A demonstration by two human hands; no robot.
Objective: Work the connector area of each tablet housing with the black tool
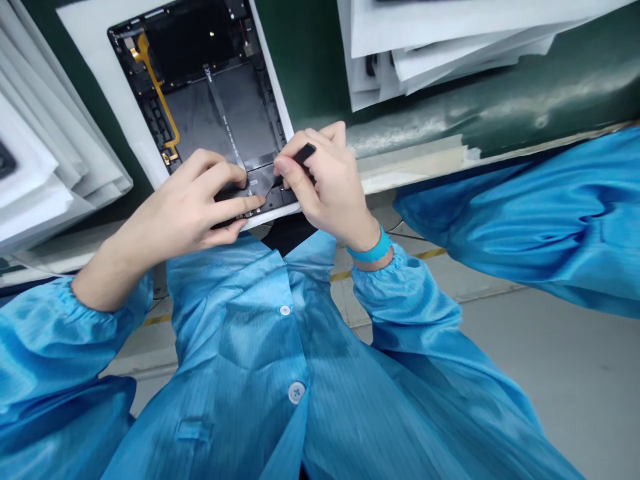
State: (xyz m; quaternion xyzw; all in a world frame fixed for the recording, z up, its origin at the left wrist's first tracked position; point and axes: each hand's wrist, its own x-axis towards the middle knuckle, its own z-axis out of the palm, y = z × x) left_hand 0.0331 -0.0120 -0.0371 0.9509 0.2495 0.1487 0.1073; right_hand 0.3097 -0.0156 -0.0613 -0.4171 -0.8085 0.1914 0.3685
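My right grip pinches a black pick at the tablet frame; my left grip presses it open-fingered, white sheet beneath.

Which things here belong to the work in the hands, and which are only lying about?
In use: left hand, pressing on the open tablet; right hand, holding a black tool.

Lying about: white foam sheets at left; white sheets at upper right.
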